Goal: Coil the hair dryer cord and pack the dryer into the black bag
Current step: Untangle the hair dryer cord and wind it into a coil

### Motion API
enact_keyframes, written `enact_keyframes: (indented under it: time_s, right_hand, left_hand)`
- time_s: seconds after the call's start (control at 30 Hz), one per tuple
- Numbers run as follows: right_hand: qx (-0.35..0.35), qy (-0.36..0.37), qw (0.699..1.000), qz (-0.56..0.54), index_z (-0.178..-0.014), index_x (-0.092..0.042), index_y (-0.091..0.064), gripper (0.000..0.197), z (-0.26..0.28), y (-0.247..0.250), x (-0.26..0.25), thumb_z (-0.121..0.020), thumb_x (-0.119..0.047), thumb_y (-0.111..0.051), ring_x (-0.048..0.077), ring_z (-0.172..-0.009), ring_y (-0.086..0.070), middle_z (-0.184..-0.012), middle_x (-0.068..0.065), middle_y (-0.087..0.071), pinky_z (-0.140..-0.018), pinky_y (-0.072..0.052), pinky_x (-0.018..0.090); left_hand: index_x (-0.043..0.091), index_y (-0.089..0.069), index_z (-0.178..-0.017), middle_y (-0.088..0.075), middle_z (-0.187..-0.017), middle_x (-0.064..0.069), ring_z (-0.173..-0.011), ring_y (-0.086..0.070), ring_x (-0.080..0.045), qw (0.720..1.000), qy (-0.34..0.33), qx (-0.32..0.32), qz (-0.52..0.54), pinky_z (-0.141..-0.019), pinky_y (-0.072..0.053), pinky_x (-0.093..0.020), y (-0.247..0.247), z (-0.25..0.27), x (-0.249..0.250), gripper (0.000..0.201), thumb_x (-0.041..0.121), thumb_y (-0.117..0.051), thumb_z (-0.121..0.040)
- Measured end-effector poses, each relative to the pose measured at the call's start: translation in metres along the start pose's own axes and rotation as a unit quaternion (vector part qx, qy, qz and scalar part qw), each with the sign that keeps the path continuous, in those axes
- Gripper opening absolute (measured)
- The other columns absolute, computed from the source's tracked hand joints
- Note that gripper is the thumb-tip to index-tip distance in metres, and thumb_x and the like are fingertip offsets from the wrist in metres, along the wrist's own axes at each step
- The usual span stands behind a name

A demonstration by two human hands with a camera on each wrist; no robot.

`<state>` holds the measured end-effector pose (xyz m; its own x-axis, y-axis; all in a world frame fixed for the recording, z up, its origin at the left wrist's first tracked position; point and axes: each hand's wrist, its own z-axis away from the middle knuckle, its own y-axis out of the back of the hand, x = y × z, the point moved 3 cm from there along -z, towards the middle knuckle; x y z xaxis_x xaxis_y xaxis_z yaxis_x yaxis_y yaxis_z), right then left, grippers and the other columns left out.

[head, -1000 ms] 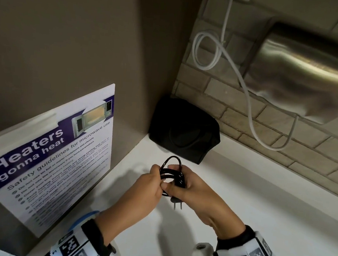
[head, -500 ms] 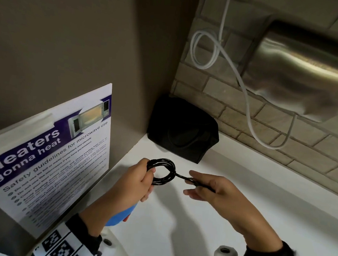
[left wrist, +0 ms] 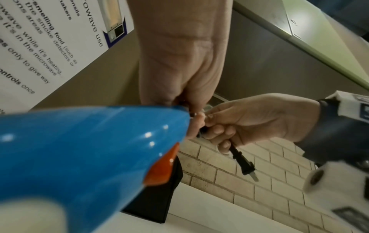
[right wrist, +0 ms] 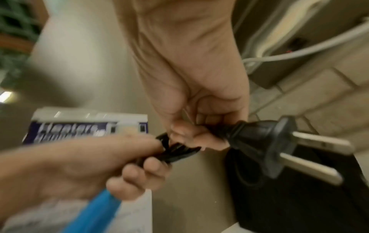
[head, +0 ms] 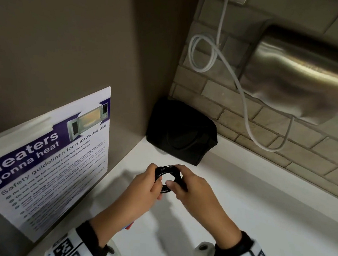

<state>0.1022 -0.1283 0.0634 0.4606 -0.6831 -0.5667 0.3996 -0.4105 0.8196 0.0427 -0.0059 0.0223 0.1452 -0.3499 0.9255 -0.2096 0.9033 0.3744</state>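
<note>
A black cord (head: 167, 170) is wound into a small coil held above the white counter (head: 259, 207). My left hand (head: 149, 184) grips the coil's left side, and the blue hair dryer (left wrist: 79, 157) with an orange switch hangs below that hand. My right hand (head: 185, 187) pinches the cord's end just behind the black two-pin plug (right wrist: 263, 141), which sticks out past the fingers. The black bag (head: 181, 132) stands in the corner behind the hands, against the brick wall. The bag's opening is not visible.
A microwave safety poster (head: 44, 166) leans on the brown wall at left. A steel wall unit (head: 303, 78) hangs on the brick wall at upper right, with a white cable (head: 237, 82) looping down beside it.
The right hand, held apart to the right with the cord end half a second ago, has come back to the coil. Both hands now meet at the coil again.
</note>
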Motion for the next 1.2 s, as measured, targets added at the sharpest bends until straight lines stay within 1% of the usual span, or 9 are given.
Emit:
enact_keyframes:
  time_s: [0.13, 0.33, 0.5, 0.6, 0.73, 0.83, 0.93, 1.07, 1.2]
  right_hand:
    - [0.055, 0.017, 0.984, 0.169, -0.113, -0.021, -0.051, 0.025, -0.003, -0.007, -0.004, -0.098, -0.037, -0.041, 0.026, -0.077, -0.062, -0.087, 0.001, -0.068, -0.066, -0.048, 0.034]
    - [0.025, 0.024, 0.988, 0.152, -0.109, -0.02, -0.049, 0.02, -0.006, -0.008, 0.001, -0.099, -0.025, -0.032, 0.028, -0.067, -0.063, -0.079, 0.006, -0.067, -0.065, -0.054, 0.04]
    - [0.009, 0.025, 0.993, 0.113, -0.099, -0.018, -0.053, 0.019, -0.009, -0.008, 0.004, -0.099, -0.024, -0.035, 0.016, -0.057, -0.066, -0.075, -0.002, -0.069, -0.06, -0.054, 0.028]
    - [-0.011, 0.039, 0.995, 0.088, -0.107, -0.02, -0.053, 0.024, -0.004, -0.006, 0.005, -0.101, -0.034, -0.033, 0.018, -0.062, -0.063, -0.076, -0.003, -0.068, -0.066, -0.053, 0.033]
    - [0.01, 0.071, 0.988, 0.135, -0.115, -0.02, -0.053, 0.025, -0.002, -0.004, 0.011, -0.102, -0.032, -0.035, 0.021, -0.064, -0.048, -0.064, -0.007, -0.048, -0.057, -0.038, 0.029]
    - [-0.003, 0.049, 0.999, 0.023, -0.115, -0.025, -0.057, 0.023, -0.003, -0.003, 0.015, -0.1, -0.033, -0.042, 0.009, -0.054, -0.046, -0.054, -0.008, -0.047, -0.053, -0.034, 0.018]
    - [-0.022, 0.006, 0.994, -0.104, -0.099, -0.025, -0.06, 0.015, -0.002, -0.004, 0.014, -0.096, -0.035, -0.049, 0.003, -0.048, -0.046, -0.053, -0.006, -0.052, -0.047, -0.034, 0.011]
    - [0.006, 0.003, 1.0, -0.004, -0.087, -0.014, -0.052, 0.022, -0.002, -0.01, 0.012, -0.097, -0.031, -0.043, 0.009, -0.048, -0.045, -0.062, -0.001, -0.061, -0.046, -0.034, 0.019]
    - [0.024, -0.014, 0.999, 0.026, -0.084, -0.014, -0.052, 0.028, -0.005, -0.006, 0.011, -0.099, -0.033, -0.036, 0.018, -0.056, -0.059, -0.071, 0.001, -0.07, -0.043, -0.034, 0.02]
  left_hand:
    - [0.018, -0.039, -0.088, -0.059, -0.067, 0.001, -0.045, -0.044, -0.004, 1.0, -0.016, -0.022, -0.015, -0.052, -0.04, -0.025, 0.0, 0.002, 0.003, 0.009, 0.013, -0.035, -0.095]
    - [0.02, -0.042, -0.09, -0.066, -0.075, -0.003, -0.046, -0.048, -0.002, 1.0, -0.008, -0.01, -0.006, -0.051, -0.039, -0.02, -0.001, 0.004, -0.001, 0.007, 0.016, -0.037, -0.093]
    - [0.017, -0.041, -0.092, -0.068, -0.083, -0.003, -0.051, -0.049, -0.006, 1.0, 0.001, -0.002, -0.023, -0.047, -0.037, -0.014, -0.003, -0.001, -0.002, 0.009, 0.015, -0.033, -0.097]
    - [0.016, -0.042, -0.089, -0.069, -0.077, -0.004, -0.04, -0.043, -0.004, 1.0, 0.01, 0.004, 0.001, -0.045, -0.037, -0.017, 0.0, -0.001, 0.0, 0.012, 0.014, -0.033, -0.097]
    - [0.011, -0.043, -0.089, -0.069, -0.075, -0.004, -0.034, -0.043, -0.003, 0.999, 0.027, 0.0, 0.026, -0.044, -0.039, -0.02, 0.007, -0.003, 0.003, 0.014, 0.011, -0.033, -0.099]
    - [0.006, -0.044, -0.092, -0.069, -0.075, 0.001, -0.036, -0.045, -0.003, 0.999, 0.018, -0.021, 0.019, -0.044, -0.041, -0.02, 0.011, -0.003, 0.009, 0.013, 0.008, -0.033, -0.098]
    - [0.003, -0.045, -0.096, -0.071, -0.076, 0.0, -0.038, -0.044, -0.005, 0.999, 0.011, -0.045, 0.017, -0.045, -0.042, -0.022, 0.01, 0.001, 0.01, 0.013, 0.008, -0.034, -0.097]
    - [0.012, -0.043, -0.088, -0.072, -0.071, 0.001, -0.039, -0.042, -0.008, 1.0, 0.01, -0.023, 0.011, -0.046, -0.041, -0.023, 0.004, 0.004, 0.009, 0.011, 0.014, -0.036, -0.096]
    - [0.016, -0.045, -0.088, -0.072, -0.074, -0.002, -0.043, -0.044, -0.009, 1.0, 0.013, -0.019, 0.007, -0.047, -0.04, -0.02, 0.002, 0.003, 0.006, 0.012, 0.02, -0.038, -0.096]
